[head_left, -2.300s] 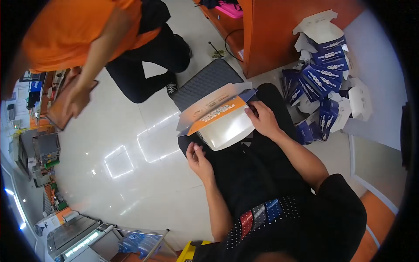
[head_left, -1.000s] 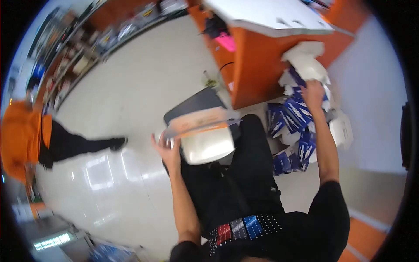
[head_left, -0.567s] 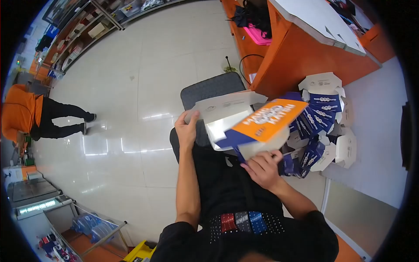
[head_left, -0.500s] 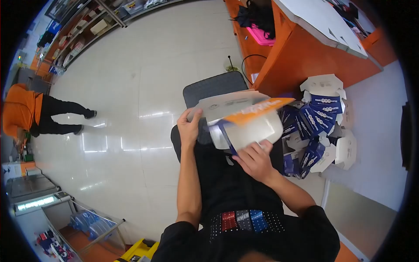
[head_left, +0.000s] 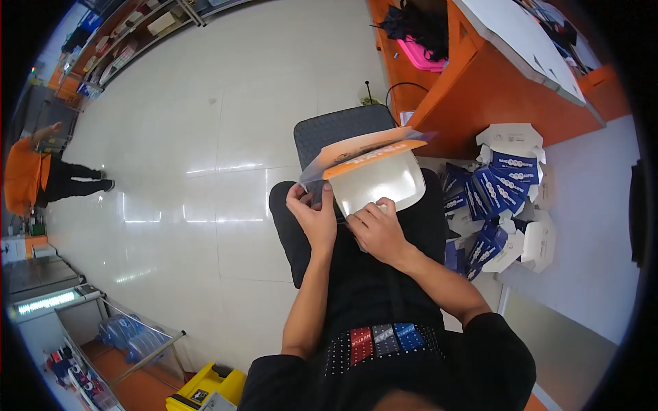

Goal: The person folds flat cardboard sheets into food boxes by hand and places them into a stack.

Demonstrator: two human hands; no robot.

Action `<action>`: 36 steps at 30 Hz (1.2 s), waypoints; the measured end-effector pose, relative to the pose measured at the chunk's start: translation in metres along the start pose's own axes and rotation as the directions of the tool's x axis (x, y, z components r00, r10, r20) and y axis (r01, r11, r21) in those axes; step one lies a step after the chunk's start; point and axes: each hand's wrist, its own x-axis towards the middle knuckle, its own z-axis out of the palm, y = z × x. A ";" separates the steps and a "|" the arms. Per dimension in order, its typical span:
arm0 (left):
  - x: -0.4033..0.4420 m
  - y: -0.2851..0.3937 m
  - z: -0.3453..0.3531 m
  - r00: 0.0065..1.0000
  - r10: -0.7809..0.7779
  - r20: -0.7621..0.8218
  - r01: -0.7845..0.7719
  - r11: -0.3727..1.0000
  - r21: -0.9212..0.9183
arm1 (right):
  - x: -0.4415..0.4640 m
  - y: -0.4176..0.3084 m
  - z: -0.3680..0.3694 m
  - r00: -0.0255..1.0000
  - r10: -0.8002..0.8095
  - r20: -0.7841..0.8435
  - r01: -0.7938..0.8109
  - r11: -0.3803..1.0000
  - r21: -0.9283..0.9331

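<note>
A paperboard food box (head_left: pixel 384 185), glossy white inside with an orange lettered flap, lies over my lap. My left hand (head_left: pixel 312 218) is closed on its left corner, thumb upward and fingers curled round the edge by the flap. At the near rim, my right hand (head_left: pixel 378 231) is closed on the box wall with its fingers bent over the inside. The orange flap (head_left: pixel 370 159) stands partly raised along the far side. The underside of the box is hidden.
Blue-and-white boxes (head_left: pixel 504 185) lie piled at the right beside an orange desk (head_left: pixel 500 89). A dark stool (head_left: pixel 343 130) stands ahead of my knees. Far left is a person in an orange top (head_left: pixel 27 178). A yellow case (head_left: pixel 209 387) sits at the lower left.
The box has turned and its orange flap has swung to a more level line. My left hand has shifted right and lower, closer to my right hand. The person at left has raised an arm.
</note>
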 end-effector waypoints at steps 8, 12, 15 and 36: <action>-0.019 0.043 0.016 0.736 0.576 0.356 -0.617 0.787 0.002 | -0.009 -0.003 0.003 0.999 -0.002 -0.040 0.010 0.979 0.206; 0.009 0.082 0.054 0.342 0.412 0.844 -0.610 0.781 -0.134 | -0.019 -0.012 -0.028 0.972 0.003 -0.234 0.041 0.982 0.184; 0.006 0.100 0.072 0.238 0.325 0.915 -0.763 0.646 -0.031 | -0.036 0.007 -0.052 0.898 0.196 -0.394 -0.100 0.963 0.252; -0.035 0.071 0.056 0.384 0.392 0.836 -0.843 0.518 0.144 | -0.037 0.133 0.031 0.651 0.747 0.136 -0.510 0.297 0.808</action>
